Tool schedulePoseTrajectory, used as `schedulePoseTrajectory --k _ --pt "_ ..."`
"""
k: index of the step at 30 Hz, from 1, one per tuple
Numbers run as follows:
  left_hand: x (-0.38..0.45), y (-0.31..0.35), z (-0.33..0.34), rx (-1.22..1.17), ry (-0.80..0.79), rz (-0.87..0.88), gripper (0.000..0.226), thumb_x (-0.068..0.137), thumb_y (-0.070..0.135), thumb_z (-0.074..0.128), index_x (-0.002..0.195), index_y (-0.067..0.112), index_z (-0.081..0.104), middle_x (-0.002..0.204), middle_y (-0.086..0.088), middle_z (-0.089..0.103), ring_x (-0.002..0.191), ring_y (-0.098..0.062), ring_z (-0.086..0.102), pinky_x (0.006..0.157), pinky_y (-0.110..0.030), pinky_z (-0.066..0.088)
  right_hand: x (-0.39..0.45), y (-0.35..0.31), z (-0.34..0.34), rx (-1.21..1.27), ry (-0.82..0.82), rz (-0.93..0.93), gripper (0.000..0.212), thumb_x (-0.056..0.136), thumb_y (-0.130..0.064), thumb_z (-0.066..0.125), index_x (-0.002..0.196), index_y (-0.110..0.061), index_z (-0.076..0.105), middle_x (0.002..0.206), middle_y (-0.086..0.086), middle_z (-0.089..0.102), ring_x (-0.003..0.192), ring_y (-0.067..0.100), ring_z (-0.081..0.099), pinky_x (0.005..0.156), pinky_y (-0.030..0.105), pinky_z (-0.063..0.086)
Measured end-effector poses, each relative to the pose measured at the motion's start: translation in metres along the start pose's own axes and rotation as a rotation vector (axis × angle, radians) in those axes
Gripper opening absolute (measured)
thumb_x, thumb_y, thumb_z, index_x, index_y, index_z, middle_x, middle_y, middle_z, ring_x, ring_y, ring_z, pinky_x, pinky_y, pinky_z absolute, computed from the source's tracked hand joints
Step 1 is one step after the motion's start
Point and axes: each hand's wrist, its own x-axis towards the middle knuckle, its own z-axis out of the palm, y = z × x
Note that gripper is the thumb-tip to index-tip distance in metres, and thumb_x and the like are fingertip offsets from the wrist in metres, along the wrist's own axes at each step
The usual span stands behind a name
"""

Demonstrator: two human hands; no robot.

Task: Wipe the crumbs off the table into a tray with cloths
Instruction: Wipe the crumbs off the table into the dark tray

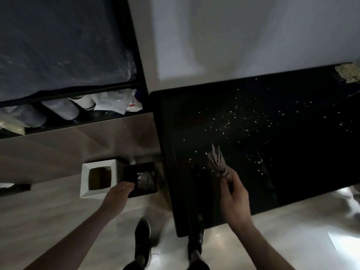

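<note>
1. Black glossy worktop carries scattered white crumbs, densest near its middle and thinning toward the right.
2. Its left edge runs from upper left down to the near corner by the person's feet; the floor lies open beside it.
3. Right hand grasps a bunched grey cloth; the grip is clenched on the lower end, and the cloth's free end points up over the worktop, near the closest crumbs.
4. Left hand holds a dark tray at its near left corner, fingers curled on the rim. The tray sits beside the worktop's left edge; whether it touches that edge cannot be told.
5. Pale material lies inside the tray, too blurred to identify.
6. A white square bin stands on the floor, just left of the tray.
7. A pale woven item at the worktop's far right corner is cut off by the frame.
8. A dark shelf unit at upper left holds pale containers, dim and indistinct.
</note>
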Motion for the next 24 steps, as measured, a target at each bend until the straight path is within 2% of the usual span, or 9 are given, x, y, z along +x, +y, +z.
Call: schedulePoseTrajectory --k 3,6,9,11,13,16,18,21,24 --pt "0.062 -0.037 -0.015 0.07 -0.019 -0.092 0.04 0.086 0.051 0.055 0.106 0.02 0.071 0.119 -0.009 0.07 0.113 -0.028 0.064 0.103 -0.049 0.047 0.012 0.01 0.035 -0.052 0.079 -0.03 0.044 0.107 -0.015 0.05 0.13 -0.051 0.056 0.119 -0.021 0.069 0.111 0.002 0.066 0.094 0.032 0.056" --pt "0.123 -0.081 -0.022 0.164 -0.012 -0.157 0.022 0.097 0.039 0.055 0.106 0.022 0.066 0.123 -0.01 0.068 0.102 -0.022 0.06 0.098 -0.04 0.049 0.034 0.02 0.069 -0.095 0.156 -0.076 0.043 0.106 -0.011 0.05 0.136 -0.041 0.058 0.124 -0.02 0.067 0.117 0.002 0.063 0.102 0.04 0.054" --pt "0.168 -0.108 -0.016 0.341 -0.034 -0.162 0.04 0.102 0.033 0.042 0.099 0.007 0.071 0.108 -0.012 0.067 0.092 -0.023 0.057 0.084 -0.035 0.046 0.065 0.033 0.105 -0.21 0.17 -0.226 0.047 0.105 -0.005 0.05 0.142 -0.033 0.056 0.136 -0.018 0.062 0.13 0.004 0.056 0.11 0.043 0.049" --pt "0.196 -0.129 -0.008 0.381 -0.04 -0.182 0.035 0.1 0.032 0.049 0.096 0.005 0.071 0.1 -0.013 0.069 0.093 -0.028 0.061 0.078 -0.035 0.043 0.087 0.043 0.126 -0.307 0.118 -0.318 0.048 0.104 -0.007 0.051 0.146 -0.029 0.054 0.146 -0.015 0.056 0.139 0.006 0.049 0.115 0.046 0.044" --pt "0.229 -0.158 -0.001 0.365 -0.016 -0.23 0.032 0.094 0.033 0.058 0.096 0.004 0.068 0.094 -0.015 0.068 0.089 -0.029 0.063 0.075 -0.038 0.045 0.107 0.054 0.144 -0.446 0.018 -0.376 0.047 0.105 -0.013 0.05 0.15 -0.028 0.051 0.156 -0.013 0.047 0.15 0.006 0.035 0.123 0.049 0.033" --pt "0.277 -0.198 0.013 0.338 -0.01 -0.31 0.05 0.087 0.039 0.063 0.122 0.004 0.059 0.107 -0.018 0.067 0.085 -0.028 0.064 0.06 -0.032 0.044 0.123 0.079 0.168 -0.696 -0.087 -0.396 0.051 0.108 -0.028 0.046 0.158 -0.034 0.037 0.168 -0.013 0.026 0.158 0.006 0.009 0.13 0.05 0.012" --pt "0.299 -0.214 0.022 0.338 -0.002 -0.332 0.053 0.089 0.037 0.065 0.13 0.005 0.054 0.108 -0.016 0.066 0.079 -0.025 0.062 0.055 -0.03 0.041 0.124 0.094 0.176 -0.779 -0.091 -0.425 0.058 0.107 -0.036 0.042 0.162 -0.035 0.027 0.172 -0.012 0.017 0.16 0.009 -0.001 0.13 0.052 0.005" --pt "0.332 -0.236 0.037 0.34 0.007 -0.365 0.043 0.089 0.033 0.067 0.123 0.007 0.062 0.096 -0.011 0.067 0.078 -0.025 0.064 0.063 -0.033 0.052 0.122 0.104 0.182 -0.797 -0.046 -0.454 0.065 0.102 -0.037 0.045 0.163 -0.034 0.023 0.172 -0.011 0.015 0.16 0.01 -0.001 0.13 0.052 0.004" --pt "0.363 -0.258 0.052 0.285 0.044 -0.391 0.057 0.088 0.035 0.07 0.137 0.008 0.057 0.118 -0.018 0.066 0.103 -0.038 0.064 0.084 -0.039 0.054 0.122 0.104 0.187 -0.813 -0.006 -0.464 0.067 0.102 -0.041 0.047 0.163 -0.034 0.023 0.172 -0.01 0.017 0.16 0.01 0.002 0.13 0.05 0.006"
